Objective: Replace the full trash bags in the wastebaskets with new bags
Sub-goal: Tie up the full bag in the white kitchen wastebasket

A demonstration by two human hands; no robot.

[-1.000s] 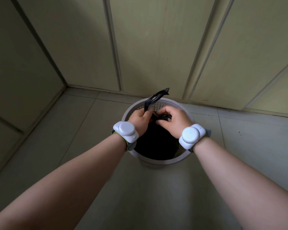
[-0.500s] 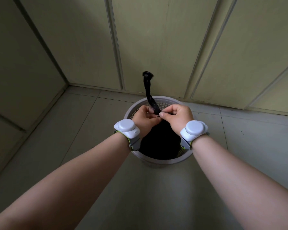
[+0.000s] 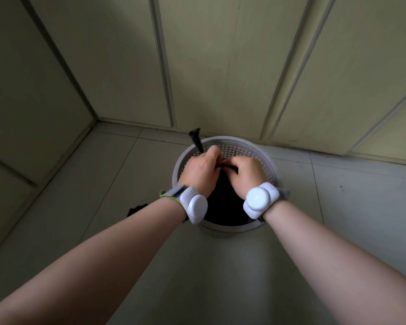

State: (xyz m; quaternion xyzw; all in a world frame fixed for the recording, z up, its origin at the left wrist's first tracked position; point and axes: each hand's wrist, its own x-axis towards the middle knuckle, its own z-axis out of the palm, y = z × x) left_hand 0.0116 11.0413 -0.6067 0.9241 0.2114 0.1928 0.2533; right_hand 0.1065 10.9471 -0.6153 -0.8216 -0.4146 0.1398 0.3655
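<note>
Black trash bag (image 3: pixel 223 202) inside the grey mesh wastebasket (image 3: pixel 271 165), our left hand (image 3: pixel 198 170) gripping its twisted tail (image 3: pixel 196 138), our right hand (image 3: pixel 246 171) pinching its neck, our hands close together

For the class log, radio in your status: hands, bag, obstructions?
left hand and right hand both grip trash bag neck. Bag sits inside wastebasket. Small dark item on floor beside it, not blocking.

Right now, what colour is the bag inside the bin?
Black. The head view shows the trash bag sitting dark inside the pale grey wastebasket.
</note>
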